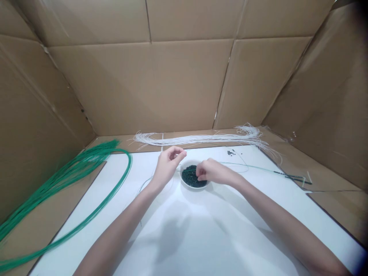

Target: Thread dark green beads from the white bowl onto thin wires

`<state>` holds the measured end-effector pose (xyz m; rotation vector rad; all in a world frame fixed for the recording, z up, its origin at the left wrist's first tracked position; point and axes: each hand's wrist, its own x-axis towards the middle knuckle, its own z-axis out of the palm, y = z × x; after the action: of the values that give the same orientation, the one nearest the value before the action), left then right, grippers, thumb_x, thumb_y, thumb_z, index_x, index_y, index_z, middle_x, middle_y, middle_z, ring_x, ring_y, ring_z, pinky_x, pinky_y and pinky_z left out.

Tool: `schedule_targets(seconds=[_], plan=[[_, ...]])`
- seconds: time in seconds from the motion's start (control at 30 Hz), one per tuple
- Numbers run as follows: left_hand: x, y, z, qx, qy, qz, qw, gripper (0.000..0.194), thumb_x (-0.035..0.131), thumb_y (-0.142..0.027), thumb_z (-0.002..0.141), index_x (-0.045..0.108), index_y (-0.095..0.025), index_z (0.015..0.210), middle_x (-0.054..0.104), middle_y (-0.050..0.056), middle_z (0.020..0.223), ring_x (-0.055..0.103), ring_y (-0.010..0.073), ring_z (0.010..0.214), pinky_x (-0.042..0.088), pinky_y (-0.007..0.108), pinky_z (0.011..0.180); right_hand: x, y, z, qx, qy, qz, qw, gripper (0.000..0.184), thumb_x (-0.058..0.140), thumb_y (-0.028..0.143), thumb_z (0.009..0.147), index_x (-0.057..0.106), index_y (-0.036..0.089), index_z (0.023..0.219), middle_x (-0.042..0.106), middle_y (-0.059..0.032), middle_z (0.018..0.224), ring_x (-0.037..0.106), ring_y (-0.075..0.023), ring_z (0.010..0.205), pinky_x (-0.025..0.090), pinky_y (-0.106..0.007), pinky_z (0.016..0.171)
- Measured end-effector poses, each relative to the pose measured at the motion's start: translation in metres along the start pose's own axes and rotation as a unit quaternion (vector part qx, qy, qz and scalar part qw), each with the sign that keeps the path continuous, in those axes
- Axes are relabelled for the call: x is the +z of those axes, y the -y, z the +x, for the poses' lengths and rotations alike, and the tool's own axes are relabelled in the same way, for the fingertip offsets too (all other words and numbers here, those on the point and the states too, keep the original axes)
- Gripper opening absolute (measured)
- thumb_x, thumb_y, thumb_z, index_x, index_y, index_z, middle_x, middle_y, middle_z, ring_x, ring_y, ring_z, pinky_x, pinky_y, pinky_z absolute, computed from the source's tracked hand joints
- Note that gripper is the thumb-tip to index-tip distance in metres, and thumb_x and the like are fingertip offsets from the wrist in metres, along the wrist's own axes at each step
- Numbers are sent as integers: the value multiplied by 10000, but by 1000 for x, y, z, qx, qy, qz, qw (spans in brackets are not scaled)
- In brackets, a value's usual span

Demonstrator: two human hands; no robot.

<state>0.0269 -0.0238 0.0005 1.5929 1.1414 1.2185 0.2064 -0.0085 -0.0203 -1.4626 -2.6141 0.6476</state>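
A small white bowl stands on the white board, filled with tiny dark green beads. My right hand reaches over its right side, fingers curled together at the beads; whatever they pinch is hidden. Left of the bowl and slightly above its rim, my left hand is closed, thumb against fingertips, on what looks like a thin strand too fine to follow clearly. Green thread runs from near the bowl to the right, ending in dark beaded lengths. More loose thread curves beside my left wrist.
A bundle of white strands lies along the back. Thick green strands loop over the left side. Several loose dark beads lie behind the bowl to the right. Cardboard walls enclose the back and both sides.
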Motion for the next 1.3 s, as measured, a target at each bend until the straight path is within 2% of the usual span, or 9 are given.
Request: schedule_targets(seconds=[0.17,0.37,0.47,0.67,0.77,0.83,0.9,1.03,1.3], plan=[[2,6,1,-2,8,7,1000,184,535,-320,732,589,-146,761,594,29,765,482,120,670,363,220,626,26,0,14,11,5,-74,997,187,558,89,640,692,164,746,681,-72,768,619,-210,747,425,-243,610],[3,9,2,-8,5,15,1000,174,537,-305,727,606,-148,754,612,26,773,501,122,690,371,221,651,20,3,11,38,-21,-109,993,158,553,155,695,707,185,718,685,-84,733,629,-214,697,404,-247,578],[2,8,2,-7,0,14,1000,171,544,-306,721,612,-150,744,619,20,764,511,118,689,374,216,648,17,4,10,43,-24,-106,993,86,630,219,649,701,174,666,676,-95,694,625,-229,661,393,-253,540],[1,9,3,-5,-4,19,1000,191,549,-324,724,630,-156,763,628,22,773,504,115,666,377,216,622,3,9,3,22,-24,-53,998,41,653,187,634,693,182,637,667,-44,593,617,-176,576,422,-227,523],[-1,9,2,-2,-12,28,1000,207,552,-345,727,635,-161,772,624,18,766,474,105,619,355,212,575,-12,9,-6,-7,-91,79,993,110,594,167,700,700,184,726,696,-20,671,638,-144,622,476,-220,633],[-2,6,1,2,-19,33,999,211,557,-352,726,634,-159,762,612,12,736,442,95,582,334,210,543,-21,7,-11,-12,-154,243,958,136,635,233,683,696,164,783,708,-40,740,655,-169,689,505,-259,684],[-3,2,-1,3,-24,37,999,218,560,-359,725,629,-155,751,592,6,698,412,88,555,315,212,521,-25,5,-13,-30,-184,388,903,206,666,288,660,686,150,811,708,-58,783,661,-186,725,523,-302,705],[-2,-11,-8,6,-28,41,999,204,563,-351,727,618,-154,741,548,-2,647,360,83,528,280,217,496,-23,5,-13,-80,-197,530,821,172,683,271,661,672,151,783,697,-51,746,654,-151,670,540,-290,650],[3,-27,-20,46,-30,39,998,158,563,-317,733,613,-168,711,537,-7,644,320,85,528,280,221,506,-22,17,-15,-91,-169,609,769,141,691,263,659,687,162,756,683,-40,683,626,-122,615,523,-230,531]])
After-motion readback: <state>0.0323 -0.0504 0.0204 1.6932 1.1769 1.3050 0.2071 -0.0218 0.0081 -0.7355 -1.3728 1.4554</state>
